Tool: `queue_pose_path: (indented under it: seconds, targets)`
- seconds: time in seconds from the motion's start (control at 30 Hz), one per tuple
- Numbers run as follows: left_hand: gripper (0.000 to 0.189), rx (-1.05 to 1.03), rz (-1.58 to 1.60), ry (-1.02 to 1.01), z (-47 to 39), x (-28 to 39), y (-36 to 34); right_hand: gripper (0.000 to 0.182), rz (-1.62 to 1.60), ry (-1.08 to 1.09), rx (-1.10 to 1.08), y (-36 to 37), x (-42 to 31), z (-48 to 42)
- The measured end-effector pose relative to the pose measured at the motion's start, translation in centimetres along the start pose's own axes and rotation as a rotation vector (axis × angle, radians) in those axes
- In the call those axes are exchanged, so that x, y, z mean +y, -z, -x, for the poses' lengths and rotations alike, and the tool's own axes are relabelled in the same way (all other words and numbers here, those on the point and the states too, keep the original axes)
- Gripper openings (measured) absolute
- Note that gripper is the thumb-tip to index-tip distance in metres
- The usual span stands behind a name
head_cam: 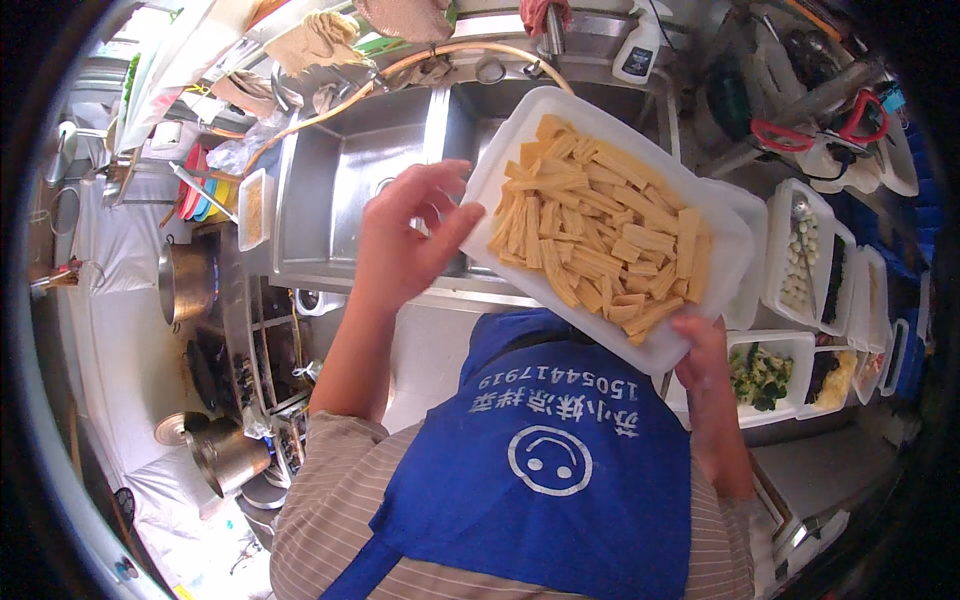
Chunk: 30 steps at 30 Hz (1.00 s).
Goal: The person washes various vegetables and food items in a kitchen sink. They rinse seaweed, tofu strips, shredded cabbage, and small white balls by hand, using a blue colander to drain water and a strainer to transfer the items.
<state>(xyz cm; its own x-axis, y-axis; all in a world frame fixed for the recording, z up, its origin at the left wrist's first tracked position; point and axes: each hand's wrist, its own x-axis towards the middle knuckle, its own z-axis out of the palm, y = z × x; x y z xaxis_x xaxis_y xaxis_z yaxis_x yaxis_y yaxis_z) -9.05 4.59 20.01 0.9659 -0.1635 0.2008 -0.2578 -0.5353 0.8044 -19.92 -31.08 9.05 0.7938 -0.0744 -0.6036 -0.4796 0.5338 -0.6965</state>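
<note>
My right hand (703,349) grips the near right corner of a white plastic tub (517,116). The tub is tilted in front of my apron, partly over the double sink. Inside it lie many cut sticks of dried tofu skin (592,225), pale yellow, with a little yellowish liquid along the edges. Beside the tub's left rim is my left hand (412,232), slightly blurred, its thumb and fingers apart. The thumb tip is very near the rim; I cannot tell whether it touches. The right-hand fingers under the tub are hidden.
Behind the tub is a stainless steel double sink (352,195), with an orange hose (450,49) and a spray bottle (641,45). White food tubs (772,337) stand on the right, one with small white balls (802,255). Metal pots (187,281) are at left, by a stove.
</note>
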Motion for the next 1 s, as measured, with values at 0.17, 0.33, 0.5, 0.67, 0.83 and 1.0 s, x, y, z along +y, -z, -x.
queue_pose_path:
  seconds: [0.17, 0.33, 0.5, 0.67, 0.83, 1.0]
  targets:
    - [0.035, -0.118, -0.301, -0.158, -1.2, 1.4, -3.2, 0.074, -0.045, 0.087, -0.031, -1.5, 0.5, 0.0]
    - [0.033, -0.136, -0.536, -0.141, -2.7, 0.4, -6.7, 0.073, 0.06, 0.086, -0.016, -3.8, -1.0, 1.2]
    - [0.021, -0.2, -0.476, -0.272, -3.2, -0.9, -7.8, 0.068, 0.006, 0.096, -0.087, -3.4, -0.7, 0.6]
    - [0.016, -0.21, -0.39, -0.335, -3.4, -1.3, -7.4, 0.071, -0.001, 0.089, -0.073, -2.4, 0.7, -0.5]
    - [0.009, -0.177, -0.344, -0.323, -3.6, -0.9, -7.5, 0.075, -0.023, 0.117, -0.097, -2.9, 0.7, -0.7]
    - [0.01, -0.159, -0.274, -0.399, -3.8, -1.0, -8.1, 0.076, -0.044, 0.127, -0.133, -2.1, 1.3, -1.2]
